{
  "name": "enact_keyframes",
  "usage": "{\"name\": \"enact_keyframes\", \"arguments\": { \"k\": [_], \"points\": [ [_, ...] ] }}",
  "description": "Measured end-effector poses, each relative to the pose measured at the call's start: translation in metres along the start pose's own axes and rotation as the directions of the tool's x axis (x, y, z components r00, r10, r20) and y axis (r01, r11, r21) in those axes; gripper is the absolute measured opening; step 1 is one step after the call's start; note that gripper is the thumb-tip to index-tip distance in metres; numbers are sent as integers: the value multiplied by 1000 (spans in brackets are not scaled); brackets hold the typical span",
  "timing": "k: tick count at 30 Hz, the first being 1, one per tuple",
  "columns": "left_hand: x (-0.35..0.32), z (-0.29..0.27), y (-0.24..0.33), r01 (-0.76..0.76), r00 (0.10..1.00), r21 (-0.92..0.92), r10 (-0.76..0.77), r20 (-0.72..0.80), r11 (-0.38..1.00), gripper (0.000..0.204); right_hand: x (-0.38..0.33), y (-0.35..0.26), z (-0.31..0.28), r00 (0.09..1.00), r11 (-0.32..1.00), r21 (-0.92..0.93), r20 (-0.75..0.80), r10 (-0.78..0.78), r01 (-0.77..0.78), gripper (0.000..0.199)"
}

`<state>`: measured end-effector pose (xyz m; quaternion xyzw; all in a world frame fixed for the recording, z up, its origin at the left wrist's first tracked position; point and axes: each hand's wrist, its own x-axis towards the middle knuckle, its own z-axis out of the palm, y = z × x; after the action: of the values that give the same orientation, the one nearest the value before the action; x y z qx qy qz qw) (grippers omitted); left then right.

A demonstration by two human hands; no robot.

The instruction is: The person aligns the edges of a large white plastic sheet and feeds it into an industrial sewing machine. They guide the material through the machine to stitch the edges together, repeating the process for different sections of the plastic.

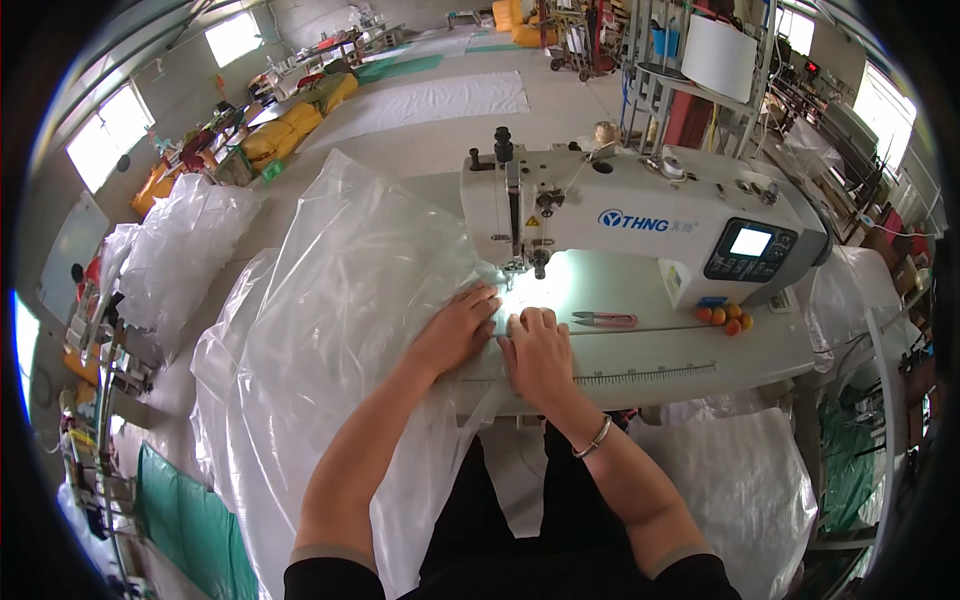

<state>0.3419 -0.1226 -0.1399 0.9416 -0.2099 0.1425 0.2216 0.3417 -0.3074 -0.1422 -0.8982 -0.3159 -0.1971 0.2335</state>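
Observation:
A big sheet of clear plastic film (330, 290) drapes over the left side of the sewing machine (590, 200), and its edge runs in by the lit needle. My left hand (462, 325) presses on that film with its fingers together, just left of the presser foot (514, 268). Close beside it, in front of the foot, my right hand (538, 350) has its fingers curled down, pinching the film's edge. The fingertips partly hide the edge itself. Pink thread snips (606, 320) lie on the machine bed right of my right hand.
Several small orange-red fruits (732, 320) sit below the lit control panel (750, 245). A ruler scale (650, 373) runs along the table's front. More plastic film (730, 490) hangs at the lower right, and a bundle (190, 240) stands at the left. A metal rack (655, 90) rises behind the machine.

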Motion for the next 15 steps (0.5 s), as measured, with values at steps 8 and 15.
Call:
{"name": "enact_keyframes", "arguments": {
  "k": [8, 15],
  "points": [
    [24, 5, -21, 69, 998, 33, -69, -4, 997, 38, 24, 10, 15, 997, 995, -73, 14, 73, -72, 26],
    [23, 2, -9, 10, 998, -5, -11, -58, 1000, 30, 10, 19, 18, 1000, 999, 34, -6, 30, -30, 18]
  ]
}}
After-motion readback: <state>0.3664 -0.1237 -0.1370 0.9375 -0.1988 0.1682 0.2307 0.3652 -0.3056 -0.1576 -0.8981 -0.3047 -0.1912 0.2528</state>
